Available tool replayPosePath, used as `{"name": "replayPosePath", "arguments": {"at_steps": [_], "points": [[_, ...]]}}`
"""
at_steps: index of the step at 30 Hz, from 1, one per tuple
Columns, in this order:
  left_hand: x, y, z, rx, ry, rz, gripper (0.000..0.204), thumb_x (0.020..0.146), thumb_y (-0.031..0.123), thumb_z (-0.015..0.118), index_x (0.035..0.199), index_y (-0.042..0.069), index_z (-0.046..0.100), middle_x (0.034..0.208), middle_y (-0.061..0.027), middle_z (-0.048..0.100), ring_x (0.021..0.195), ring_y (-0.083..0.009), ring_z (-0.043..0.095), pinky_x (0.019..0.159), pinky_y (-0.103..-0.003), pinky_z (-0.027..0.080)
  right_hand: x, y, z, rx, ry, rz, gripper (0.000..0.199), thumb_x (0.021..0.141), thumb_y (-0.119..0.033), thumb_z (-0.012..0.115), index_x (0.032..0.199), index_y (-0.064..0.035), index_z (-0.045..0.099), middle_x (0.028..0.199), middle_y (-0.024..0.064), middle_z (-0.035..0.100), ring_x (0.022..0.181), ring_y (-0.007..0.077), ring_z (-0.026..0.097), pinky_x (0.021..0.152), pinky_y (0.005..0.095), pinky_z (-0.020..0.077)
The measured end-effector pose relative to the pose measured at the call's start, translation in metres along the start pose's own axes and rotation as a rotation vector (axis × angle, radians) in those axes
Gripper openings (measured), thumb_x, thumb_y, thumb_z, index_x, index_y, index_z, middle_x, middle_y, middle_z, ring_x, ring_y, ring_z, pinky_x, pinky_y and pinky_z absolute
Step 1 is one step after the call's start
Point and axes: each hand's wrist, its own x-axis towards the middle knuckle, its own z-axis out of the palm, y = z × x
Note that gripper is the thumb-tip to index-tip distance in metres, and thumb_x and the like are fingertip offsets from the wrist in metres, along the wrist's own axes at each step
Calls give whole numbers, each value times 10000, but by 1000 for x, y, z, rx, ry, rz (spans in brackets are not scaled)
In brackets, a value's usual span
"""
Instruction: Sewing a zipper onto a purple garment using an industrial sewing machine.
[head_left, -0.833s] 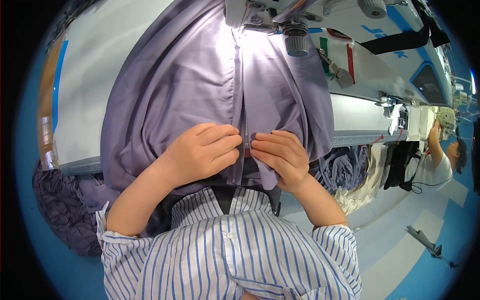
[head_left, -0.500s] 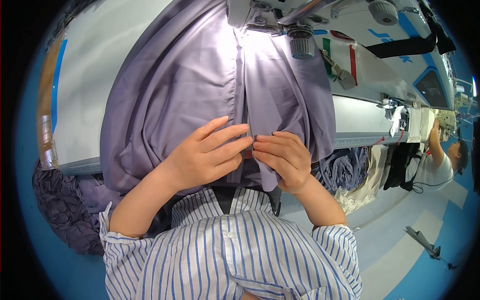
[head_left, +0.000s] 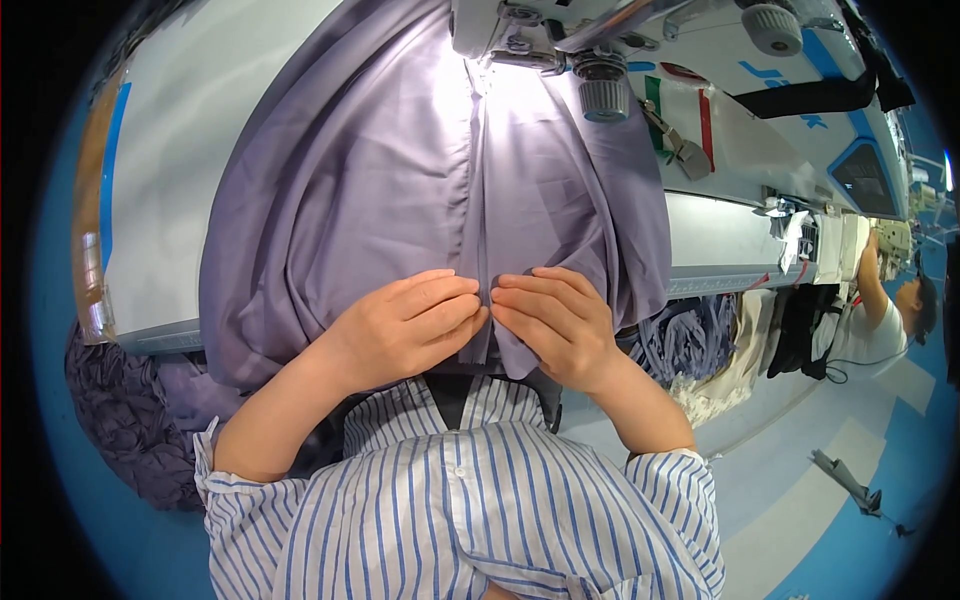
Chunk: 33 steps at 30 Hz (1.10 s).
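Note:
A wide piece of mauve fabric (head_left: pixel 370 200) is draped over the sewing table and hangs off its front edge. A narrow strip, perhaps a zip, runs down its middle seam (head_left: pixel 482 190) from under the brightly lit sewing machine head (head_left: pixel 520 40). Beside this seam, my left hand (head_left: pixel 405 325) has its fingers drawn together, pinching the fabric. My right hand (head_left: pixel 560 325) grips the fabric edge just right of the seam, with a loose corner hanging below its fingers. The two sets of fingertips are close together, and the thumbs are mostly hidden.
The white tabletop (head_left: pixel 190 190) extends to the left. Dark gathered fabric (head_left: pixel 130 430) is heaped below it. On the right hang bundled purple strips (head_left: pixel 690 335) and pale cloth (head_left: pixel 750 345). Farther right, another person (head_left: pixel 880 320) sits at a machine.
My left hand's spread fingers have come down and closed together on the fabric by the seam. My right hand has shifted slightly left, and the gap along the seam has narrowed.

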Motion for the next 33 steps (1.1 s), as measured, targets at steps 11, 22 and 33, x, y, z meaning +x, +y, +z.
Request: {"name": "replayPosePath", "arguments": {"at_steps": [11,22,33], "points": [[4,10,11,110,207,0,76,740,78,686,815,62,690,844,-4,660,832,-145,644,692,-270,481,-1,-2,0,-3,12,7,213,723,-93,654,927,-32,672,1019,78,684,996,228,657,855,389,515],[1,10,16,31,231,-12,51,742,69,686,794,68,690,830,-9,668,800,-129,648,632,-258,467,-4,-1,3,-27,-8,-26,193,721,-87,650,901,-24,680,1039,80,679,1029,230,649,892,390,502],[20,6,-14,-14,36,-6,185,739,185,711,874,59,688,877,-41,688,846,-185,676,648,-291,490,1,5,10,-11,45,-113,123,691,-74,672,808,-33,673,949,64,665,954,209,649,829,365,523]]}}
